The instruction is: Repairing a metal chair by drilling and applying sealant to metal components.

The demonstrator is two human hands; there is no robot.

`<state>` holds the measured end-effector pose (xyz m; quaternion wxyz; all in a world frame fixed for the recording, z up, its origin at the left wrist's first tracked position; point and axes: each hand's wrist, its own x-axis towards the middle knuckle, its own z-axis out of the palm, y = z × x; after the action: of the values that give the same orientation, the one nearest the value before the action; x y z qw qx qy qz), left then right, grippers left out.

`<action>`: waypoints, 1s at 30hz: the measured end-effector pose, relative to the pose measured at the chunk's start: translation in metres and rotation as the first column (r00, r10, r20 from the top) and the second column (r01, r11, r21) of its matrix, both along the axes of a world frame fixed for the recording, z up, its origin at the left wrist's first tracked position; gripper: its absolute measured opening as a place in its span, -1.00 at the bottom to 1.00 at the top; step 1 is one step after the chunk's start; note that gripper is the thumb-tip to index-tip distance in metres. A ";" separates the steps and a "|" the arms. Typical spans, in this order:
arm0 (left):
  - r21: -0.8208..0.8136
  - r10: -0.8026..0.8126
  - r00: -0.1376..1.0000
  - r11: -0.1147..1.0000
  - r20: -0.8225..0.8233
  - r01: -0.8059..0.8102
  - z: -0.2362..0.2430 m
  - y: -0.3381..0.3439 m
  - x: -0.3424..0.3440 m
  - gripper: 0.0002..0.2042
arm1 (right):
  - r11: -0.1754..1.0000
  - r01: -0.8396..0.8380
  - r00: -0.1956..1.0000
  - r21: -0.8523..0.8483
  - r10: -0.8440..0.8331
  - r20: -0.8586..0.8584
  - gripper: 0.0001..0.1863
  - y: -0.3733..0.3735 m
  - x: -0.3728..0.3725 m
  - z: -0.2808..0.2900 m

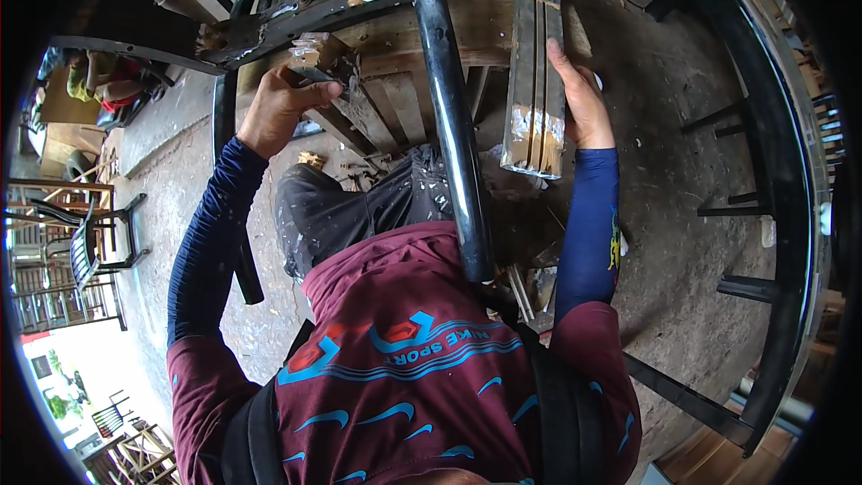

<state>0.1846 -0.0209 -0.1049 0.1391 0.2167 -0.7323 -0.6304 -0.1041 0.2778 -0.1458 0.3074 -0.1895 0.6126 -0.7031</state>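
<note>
Grooved wooden bar point(537, 81) right of the black leg point(451, 108), pinched by the right grip point(587, 110), likely wants steadying; left grip point(282, 110) unclear.

Worn were a maroon shirt point(395, 436) with curved blue marks point(392, 412), wavy blue stripes point(422, 355) and red patches point(393, 331), black straps point(566, 409) over it, a wrinkled navy left sleeve point(211, 233), a navy right sleeve point(588, 224) with a yellow print point(615, 244), and dark trousers point(323, 216) flecked with white.

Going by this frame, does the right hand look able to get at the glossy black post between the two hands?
Probably not directly: the right hand is on the grooved wooden piece, which appears between it and the black post.
</note>
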 end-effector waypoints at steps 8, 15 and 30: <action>0.451 0.042 0.978 0.891 -0.204 0.056 -0.006 0.006 0.000 -0.81 | 0.998 0.061 0.998 0.011 -0.061 -0.024 -0.31 0.002 0.013 0.005; 0.545 0.208 0.964 0.834 -0.165 -0.087 -0.024 0.030 0.002 -0.80 | 0.998 0.060 0.997 -0.020 -0.059 0.041 -0.34 0.000 0.015 0.005; 0.547 0.276 0.961 0.801 0.025 -0.244 -0.030 0.012 0.009 -0.83 | 0.984 0.042 0.968 -0.173 0.002 0.249 -0.36 -0.002 0.011 -0.011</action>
<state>0.1932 -0.0092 -0.1350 0.1773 0.3279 -0.4818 -0.7931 -0.0929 0.2756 -0.1563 0.3566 -0.1204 0.5062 -0.7760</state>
